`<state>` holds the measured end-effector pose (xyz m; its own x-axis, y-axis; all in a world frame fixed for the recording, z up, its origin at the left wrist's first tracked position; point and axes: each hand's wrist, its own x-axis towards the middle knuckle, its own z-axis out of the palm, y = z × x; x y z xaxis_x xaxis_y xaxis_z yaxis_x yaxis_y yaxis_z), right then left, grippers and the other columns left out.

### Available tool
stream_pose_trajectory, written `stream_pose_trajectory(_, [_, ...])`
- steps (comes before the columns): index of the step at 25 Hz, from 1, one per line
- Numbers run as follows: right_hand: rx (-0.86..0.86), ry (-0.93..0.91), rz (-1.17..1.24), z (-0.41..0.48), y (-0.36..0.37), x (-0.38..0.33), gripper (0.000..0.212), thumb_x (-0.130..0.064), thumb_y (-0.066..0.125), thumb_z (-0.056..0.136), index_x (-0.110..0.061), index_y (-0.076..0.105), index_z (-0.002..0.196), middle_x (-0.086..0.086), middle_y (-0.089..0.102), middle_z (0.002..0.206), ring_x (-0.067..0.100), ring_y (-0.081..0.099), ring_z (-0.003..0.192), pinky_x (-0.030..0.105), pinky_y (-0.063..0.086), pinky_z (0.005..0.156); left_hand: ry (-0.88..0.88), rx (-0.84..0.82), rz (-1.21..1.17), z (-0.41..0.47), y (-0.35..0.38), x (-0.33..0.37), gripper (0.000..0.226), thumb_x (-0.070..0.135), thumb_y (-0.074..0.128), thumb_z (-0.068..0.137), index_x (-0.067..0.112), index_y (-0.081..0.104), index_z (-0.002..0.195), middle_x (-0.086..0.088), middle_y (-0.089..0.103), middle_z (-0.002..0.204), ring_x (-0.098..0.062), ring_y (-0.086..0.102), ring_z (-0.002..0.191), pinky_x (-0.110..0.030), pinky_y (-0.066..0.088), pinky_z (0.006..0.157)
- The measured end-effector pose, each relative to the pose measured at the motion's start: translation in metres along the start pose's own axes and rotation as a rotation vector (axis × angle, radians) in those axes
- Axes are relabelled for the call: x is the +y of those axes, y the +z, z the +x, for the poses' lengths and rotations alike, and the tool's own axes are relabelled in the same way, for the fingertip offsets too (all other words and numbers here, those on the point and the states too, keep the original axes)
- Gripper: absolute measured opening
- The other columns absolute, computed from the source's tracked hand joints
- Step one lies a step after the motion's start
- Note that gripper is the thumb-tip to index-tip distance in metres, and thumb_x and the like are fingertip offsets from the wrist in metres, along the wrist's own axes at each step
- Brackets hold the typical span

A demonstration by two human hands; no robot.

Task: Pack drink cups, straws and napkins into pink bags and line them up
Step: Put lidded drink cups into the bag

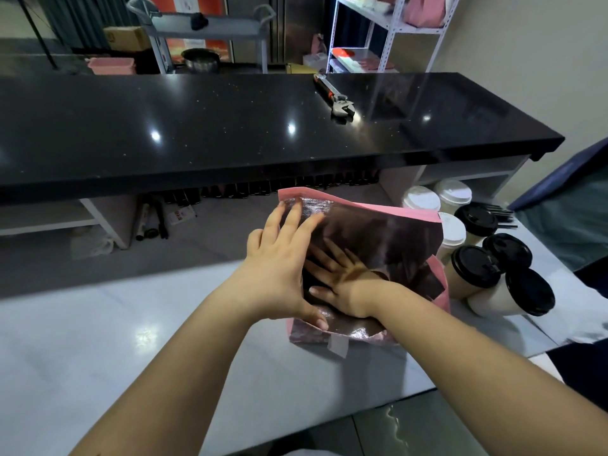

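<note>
One pink bag (pixel 378 232) with shiny foil lining sits spread open.

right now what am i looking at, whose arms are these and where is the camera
There is no machine here: these are a person's two bare arms. The single picture comes from a camera worn on the person's head, looking forward and down. A pink bag with a shiny lining sits on the white table. The left hand spreads its mouth, fingers flat on the far wall and thumb on the near edge. The right hand is down inside, fingers spread flat on the lining; it holds nothing. Right of the bag are lidded cups, some white-topped, some black-topped, with black straws behind them. A wrench lies on the black counter beyond.
</note>
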<state>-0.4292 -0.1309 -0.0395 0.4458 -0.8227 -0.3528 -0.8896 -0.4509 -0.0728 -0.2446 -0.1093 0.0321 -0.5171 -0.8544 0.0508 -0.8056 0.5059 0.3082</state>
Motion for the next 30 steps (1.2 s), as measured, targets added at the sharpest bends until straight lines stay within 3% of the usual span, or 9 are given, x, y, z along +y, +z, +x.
stream_pose_trajectory(5, [-0.070, -0.004, 0.047, -0.003, -0.020, 0.005, 0.067, -0.060, 0.031, 0.096, -0.045, -0.009, 0.148, -0.013, -0.020, 0.158, 0.021, -0.020, 0.145, 0.052, 0.000, 0.118, -0.029, 0.009, -0.002, 0.001, -0.006, 0.001, 0.132, 0.079, 0.069, 0.048, 0.033, -0.001, 0.150, 0.006, -0.005, 0.160, -0.014, -0.018, 0.145, -0.042, 0.006, 0.114])
stream_pose_trajectory(7, [-0.074, 0.051, 0.183, -0.011, -0.052, 0.015, 0.069, -0.061, 0.045, 0.091, -0.046, 0.010, 0.149, -0.004, 0.014, 0.161, 0.023, 0.016, 0.146, 0.042, 0.022, 0.115, -0.028, 0.084, 0.061, 0.008, -0.015, 0.003, 0.108, 0.076, 0.061, 0.065, 0.031, 0.013, 0.150, 0.004, 0.018, 0.156, -0.017, 0.003, 0.144, -0.042, 0.014, 0.111])
stream_pose_trajectory(9, [-0.010, 0.097, 0.294, -0.031, -0.085, 0.024, 0.060, -0.053, 0.061, 0.085, -0.044, 0.039, 0.140, -0.007, 0.055, 0.133, 0.014, 0.054, 0.116, 0.026, 0.042, 0.090, -0.015, 0.184, 0.140, 0.017, -0.025, 0.009, 0.079, 0.065, 0.056, 0.080, 0.030, 0.030, 0.145, 0.007, 0.039, 0.144, -0.022, 0.024, 0.135, -0.041, 0.024, 0.105])
stream_pose_trajectory(10, [0.034, 0.105, 0.306, -0.043, -0.098, 0.028, 0.053, -0.048, 0.066, 0.084, -0.044, 0.048, 0.133, -0.015, 0.061, 0.114, 0.004, 0.058, 0.097, 0.019, 0.042, 0.077, -0.010, 0.227, 0.166, 0.022, -0.029, 0.013, 0.066, 0.059, 0.056, 0.084, 0.031, 0.037, 0.141, 0.007, 0.047, 0.137, -0.022, 0.032, 0.128, -0.040, 0.029, 0.099])
stream_pose_trajectory(12, [0.144, 0.144, 0.310, -0.069, -0.117, 0.034, 0.044, -0.040, 0.071, 0.082, -0.043, 0.058, 0.124, -0.023, 0.060, 0.096, -0.007, 0.054, 0.080, 0.012, 0.038, 0.067, 0.006, 0.304, 0.160, 0.034, -0.037, 0.024, 0.046, 0.048, 0.056, 0.087, 0.031, 0.050, 0.130, 0.005, 0.056, 0.122, -0.023, 0.042, 0.115, -0.038, 0.035, 0.089])
stream_pose_trajectory(16, [0.394, 0.242, 0.446, -0.118, -0.132, 0.057, 0.034, -0.022, 0.073, 0.081, -0.031, 0.067, 0.112, -0.014, 0.068, 0.101, 0.004, 0.061, 0.092, 0.026, 0.048, 0.084, 0.112, 0.337, 0.077, 0.078, -0.046, 0.072, 0.034, 0.036, 0.055, 0.088, 0.027, 0.057, 0.122, 0.002, 0.058, 0.115, -0.025, 0.049, 0.109, -0.038, 0.039, 0.087])
stream_pose_trajectory(21, [0.627, 0.438, 0.467, -0.166, -0.124, 0.108, 0.033, -0.020, 0.075, 0.077, -0.030, 0.067, 0.107, -0.011, 0.068, 0.100, 0.010, 0.062, 0.092, 0.037, 0.051, 0.086, 0.211, 0.212, 0.121, 0.135, -0.030, 0.140, 0.032, 0.034, 0.054, 0.088, 0.024, 0.055, 0.118, -0.003, 0.055, 0.114, -0.028, 0.049, 0.108, -0.040, 0.039, 0.085])
stream_pose_trajectory(26, [0.604, 0.505, 0.370, -0.182, -0.091, 0.165, 0.036, -0.020, 0.075, 0.074, -0.027, 0.066, 0.108, -0.003, 0.066, 0.106, 0.018, 0.060, 0.099, 0.040, 0.051, 0.086, 0.279, 0.075, 0.191, 0.185, -0.004, 0.179, 0.036, 0.031, 0.054, 0.088, 0.025, 0.053, 0.124, -0.005, 0.054, 0.119, -0.029, 0.048, 0.111, -0.038, 0.035, 0.081])
stream_pose_trajectory(30, [0.377, 0.543, 0.272, -0.169, -0.049, 0.199, 0.051, -0.033, 0.073, 0.073, -0.029, 0.058, 0.122, -0.002, 0.058, 0.119, 0.021, 0.049, 0.112, 0.035, 0.045, 0.088, 0.327, 0.003, 0.293, 0.207, 0.025, 0.197, 0.034, 0.032, 0.055, 0.087, 0.025, 0.055, 0.120, -0.003, 0.055, 0.115, -0.029, 0.050, 0.109, -0.037, 0.030, 0.078])
